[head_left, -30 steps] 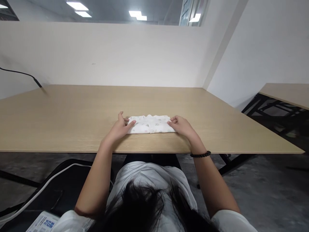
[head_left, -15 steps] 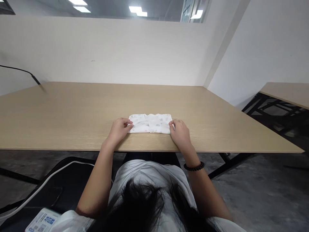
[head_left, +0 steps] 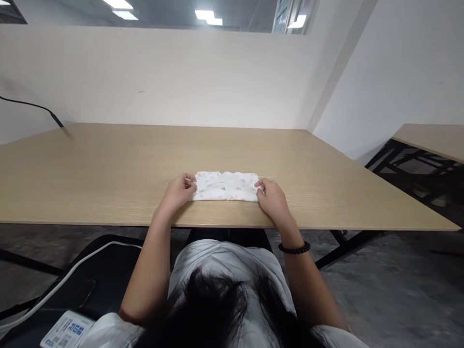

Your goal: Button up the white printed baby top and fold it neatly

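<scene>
A folded white cloth [head_left: 225, 186] with small printed figures lies flat on the table near its front edge, as a wide, low rectangle. At the cloth's left end is my left hand [head_left: 179, 191], its thumb and forefinger apart and the fingertips at the edge of the fabric. Over at the right end, my right hand [head_left: 272, 199] has its forefinger and thumb spread, the tips touching or just beside the cloth. Neither hand visibly pinches the fabric. A dark beaded bracelet circles my right wrist.
The wooden table [head_left: 145, 150] reaches back to a white wall. A black cable [head_left: 54, 117] hangs over its far left corner. Left of me, a black chair [head_left: 105, 270] carries a white cable and a white labelled box [head_left: 67, 330]. Another table [head_left: 431, 137] stands at right.
Both hands have loosened and drawn slightly outward from the ends of the cloth, thumbs and forefingers parting a little. The cloth keeps its folded shape and place.
</scene>
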`<state>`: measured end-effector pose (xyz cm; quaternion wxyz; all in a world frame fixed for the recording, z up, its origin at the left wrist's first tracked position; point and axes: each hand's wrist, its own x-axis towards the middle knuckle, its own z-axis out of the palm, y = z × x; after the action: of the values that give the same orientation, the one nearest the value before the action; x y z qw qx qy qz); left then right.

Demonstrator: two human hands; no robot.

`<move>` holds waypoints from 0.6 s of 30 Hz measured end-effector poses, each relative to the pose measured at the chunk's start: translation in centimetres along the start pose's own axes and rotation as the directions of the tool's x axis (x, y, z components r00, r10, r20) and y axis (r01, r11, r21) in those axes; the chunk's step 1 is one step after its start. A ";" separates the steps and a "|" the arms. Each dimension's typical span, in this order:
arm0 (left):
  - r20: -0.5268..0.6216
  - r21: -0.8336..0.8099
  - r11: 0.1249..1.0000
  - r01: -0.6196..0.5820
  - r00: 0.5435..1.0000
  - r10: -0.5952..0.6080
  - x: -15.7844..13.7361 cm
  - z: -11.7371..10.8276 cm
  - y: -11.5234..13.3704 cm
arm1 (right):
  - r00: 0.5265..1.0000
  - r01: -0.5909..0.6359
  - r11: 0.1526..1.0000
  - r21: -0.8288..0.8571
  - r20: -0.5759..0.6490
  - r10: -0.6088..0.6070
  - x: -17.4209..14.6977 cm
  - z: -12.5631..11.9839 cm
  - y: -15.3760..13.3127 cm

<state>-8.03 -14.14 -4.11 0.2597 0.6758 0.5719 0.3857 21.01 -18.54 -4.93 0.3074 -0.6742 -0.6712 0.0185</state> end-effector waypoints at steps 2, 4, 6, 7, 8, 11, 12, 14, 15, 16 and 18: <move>-0.046 -0.054 0.998 0.013 0.999 -0.015 0.0 0.1 -0.2 | 0.999 -0.005 1.000 0.029 -0.033 0.006 0.1 0.2 0.2; -0.092 -0.088 0.996 0.026 0.995 -0.034 -0.1 0.1 -0.4 | 0.999 -0.017 0.999 0.036 -0.029 0.018 0.1 0.2 0.2; -0.105 -0.071 0.997 0.037 0.994 -0.044 -0.2 0.2 -0.5 | 1.000 -0.021 0.999 0.032 0.005 0.021 0.1 0.2 0.2; -0.099 -0.045 0.998 0.040 0.994 -0.045 -0.3 0.1 -0.6 | 1.000 -0.018 0.999 0.032 0.021 0.018 0.1 0.1 0.2; -0.085 -0.015 0.999 0.043 0.995 -0.045 -0.4 0.0 -0.6 | 0.999 -0.013 0.999 0.032 0.031 0.012 0.1 -0.1 0.1; 0.039 0.039 0.998 0.052 0.998 -0.053 0.2 -0.8 -0.4 | 0.998 -0.022 0.999 0.044 0.066 0.019 0.9 -1.3 0.4; 0.115 0.061 0.997 0.053 0.992 -0.060 0.8 -1.2 -0.1 | 0.996 -0.042 0.998 0.054 0.075 0.038 1.5 -1.8 0.5; 0.275 0.119 0.991 0.058 0.957 -0.089 2.5 -1.9 0.6 | 0.992 -0.096 0.992 0.076 0.085 0.089 3.0 -2.9 1.0; 0.330 0.147 0.987 0.061 0.938 -0.107 3.6 -2.1 1.0 | 0.983 -0.160 0.979 0.128 0.110 0.146 3.9 -3.4 1.3; 0.353 0.150 0.984 0.093 0.925 -0.141 4.7 -2.2 1.4 | 0.976 -0.192 0.970 0.149 0.137 0.172 4.9 -3.8 1.6; 0.379 0.144 0.979 0.146 0.905 -0.190 6.9 -2.1 1.9 | 0.959 -0.224 0.956 0.187 0.217 0.183 6.7 -4.2 2.1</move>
<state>-8.32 -8.04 0.17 0.3625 0.7008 0.5854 0.1864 25.35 -13.90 0.14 0.3054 -0.6986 -0.6192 0.1877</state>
